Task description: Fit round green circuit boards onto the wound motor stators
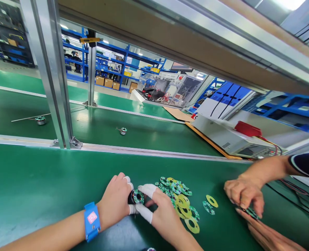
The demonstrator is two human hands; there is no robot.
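My left hand [117, 195], with a blue strap [92, 221] on its wrist and white finger cots, is closed around a small dark motor [130, 198]. A green ring-shaped circuit board [138, 197] sits at the motor's face, turned toward my right hand [159, 209]. The thumb and forefinger of that hand, both in white cots, pinch at the board's edge. Just right of my right hand lies a loose pile of green ring circuit boards [175, 187] and yellow ring-shaped gaskets [182, 205]. The palm sides of both hands are partly hidden.
At the right, another person's hands [244, 195] hold a green ring board. One gasket [212, 200] and one board [208, 207] lie apart from the pile. Beyond the metal rail stand small motors [123, 131]. An upright post [51, 69] and a grey instrument [222, 134] stand farther back.
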